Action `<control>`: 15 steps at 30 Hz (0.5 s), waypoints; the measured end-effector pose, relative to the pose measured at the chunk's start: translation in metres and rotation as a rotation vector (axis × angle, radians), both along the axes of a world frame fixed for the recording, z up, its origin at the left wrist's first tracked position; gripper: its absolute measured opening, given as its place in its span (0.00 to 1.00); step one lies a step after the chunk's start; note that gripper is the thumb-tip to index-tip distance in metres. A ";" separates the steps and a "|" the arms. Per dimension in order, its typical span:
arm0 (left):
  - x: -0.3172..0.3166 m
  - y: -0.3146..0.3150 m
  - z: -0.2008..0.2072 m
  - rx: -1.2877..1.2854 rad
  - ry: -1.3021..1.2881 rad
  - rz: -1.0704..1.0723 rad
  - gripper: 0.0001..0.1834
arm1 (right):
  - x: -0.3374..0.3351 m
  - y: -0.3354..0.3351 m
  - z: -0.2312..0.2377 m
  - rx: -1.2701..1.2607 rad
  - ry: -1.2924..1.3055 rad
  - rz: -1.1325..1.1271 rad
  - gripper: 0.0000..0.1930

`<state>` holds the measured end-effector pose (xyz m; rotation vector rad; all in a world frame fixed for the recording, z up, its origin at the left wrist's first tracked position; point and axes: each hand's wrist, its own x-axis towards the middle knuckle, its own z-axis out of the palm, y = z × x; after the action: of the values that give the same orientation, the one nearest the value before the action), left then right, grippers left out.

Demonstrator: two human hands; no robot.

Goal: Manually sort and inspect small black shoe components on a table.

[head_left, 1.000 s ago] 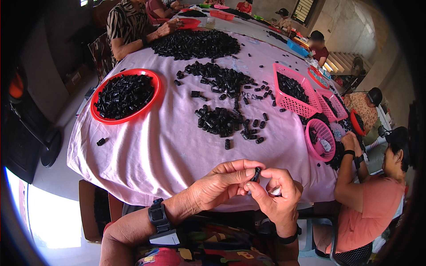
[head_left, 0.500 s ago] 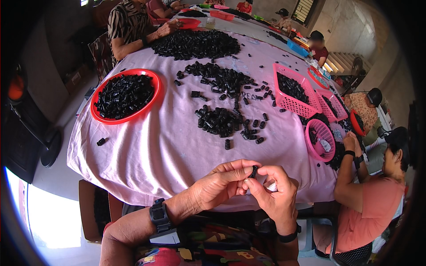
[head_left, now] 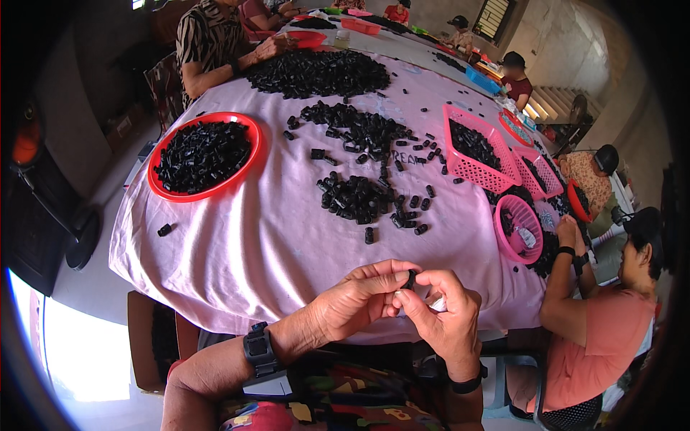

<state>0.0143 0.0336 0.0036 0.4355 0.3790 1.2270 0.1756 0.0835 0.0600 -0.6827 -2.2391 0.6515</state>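
In front of the table's near edge, my left hand (head_left: pixel 359 294) pinches a small black cylindrical piece (head_left: pixel 410 279) between thumb and fingertips. My right hand (head_left: pixel 447 307) meets it from the other side, its thumb and index finger closed at the same piece. Something white (head_left: pixel 438 304), perhaps cloth or paper, is tucked in the right palm and mostly hidden by the fingers. Beyond my hands a loose heap of similar black pieces (head_left: pixel 352 197) lies on the pink cloth (head_left: pixel 287 251), with several strays around it. One upright piece (head_left: pixel 369 235) stands closest to my hands.
At the left, a red tray (head_left: pixel 260 152) is heaped with black pieces. Pink baskets (head_left: pixel 507 172) and a round pink basket (head_left: pixel 501 241) stand at the right. A larger black heap (head_left: pixel 316 72) lies farther back. A co-worker (head_left: pixel 600 323) sits close on my right; others work around the table.
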 end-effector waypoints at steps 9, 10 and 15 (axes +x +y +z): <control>-0.001 0.000 -0.001 -0.009 -0.008 0.000 0.16 | -0.002 -0.001 0.000 -0.017 0.003 -0.011 0.14; 0.000 0.000 -0.001 -0.006 -0.013 -0.001 0.16 | -0.001 -0.001 0.000 -0.016 -0.004 -0.015 0.14; 0.000 0.001 -0.001 -0.023 -0.005 0.005 0.15 | -0.002 -0.001 -0.001 -0.014 0.003 -0.017 0.14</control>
<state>0.0144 0.0343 0.0023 0.4125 0.3899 1.2271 0.1734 0.0824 0.0593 -0.7066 -2.2254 0.6604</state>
